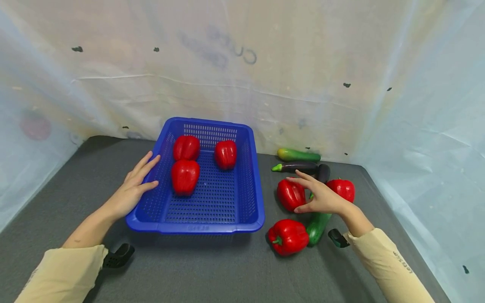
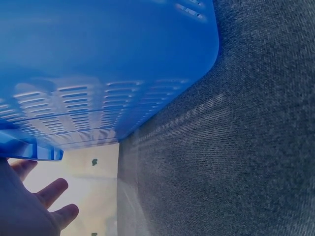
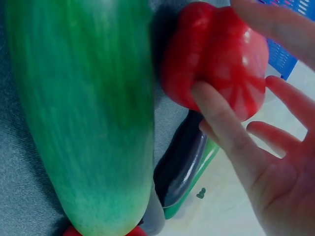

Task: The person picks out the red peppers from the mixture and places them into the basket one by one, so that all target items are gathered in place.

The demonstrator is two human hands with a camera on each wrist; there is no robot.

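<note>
At the basket's (image 1: 197,228) left rim the left hand (image 1: 130,191) has its fingers straight, grasping nothing, while right of the basket, which contains three peppers (image 1: 185,177), the right hand (image 1: 322,197) spreads fingers and thumb, unclenched, about a fourth pepper (image 1: 289,195) on the table (image 1: 189,273).

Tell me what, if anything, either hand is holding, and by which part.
Nothing looks gripped: the left hand is open at the left rim of the blue basket; the right hand is spread around a red pepper, contact unclear.
</note>
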